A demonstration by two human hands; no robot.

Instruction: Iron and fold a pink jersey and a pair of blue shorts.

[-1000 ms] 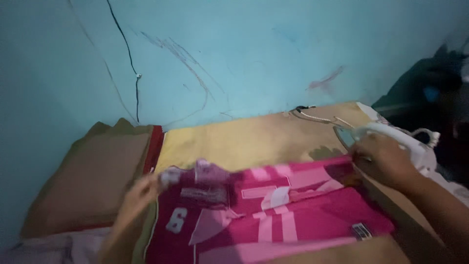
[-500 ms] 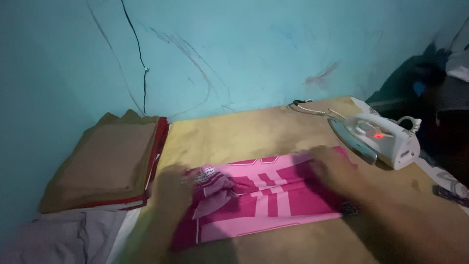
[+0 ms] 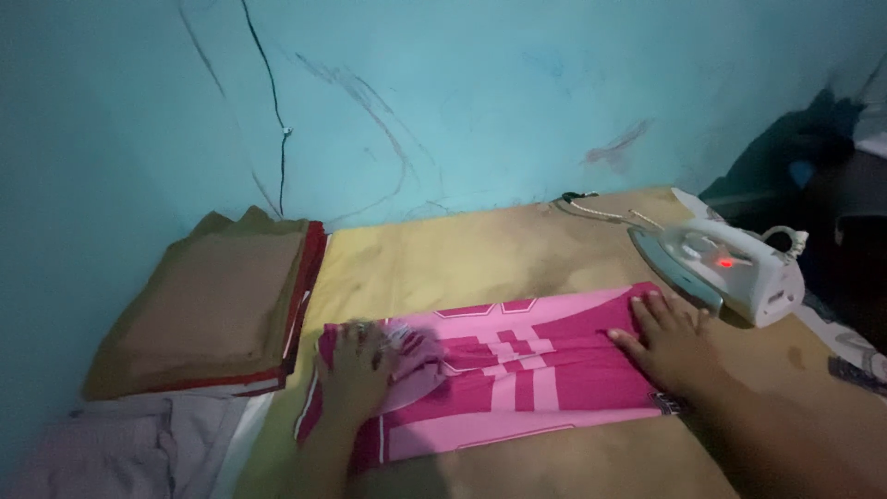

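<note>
A folded pink and magenta garment lies flat on the yellow-brown padded surface. My left hand rests palm down on the garment's left end, fingers spread over a bunched part. Flat on the garment's right end lies my right hand, fingers apart. Just to the right of that hand, a white electric iron rests on its side with a red light glowing.
A stack of folded brown and red cloths sits at the left, with pale fabric below it. A cord lies near the turquoise wall. Dark objects stand at the far right.
The garment was lifted and held a second ago; now it lies folded flat. My right hand left the iron's side and both hands press on the garment's ends.
</note>
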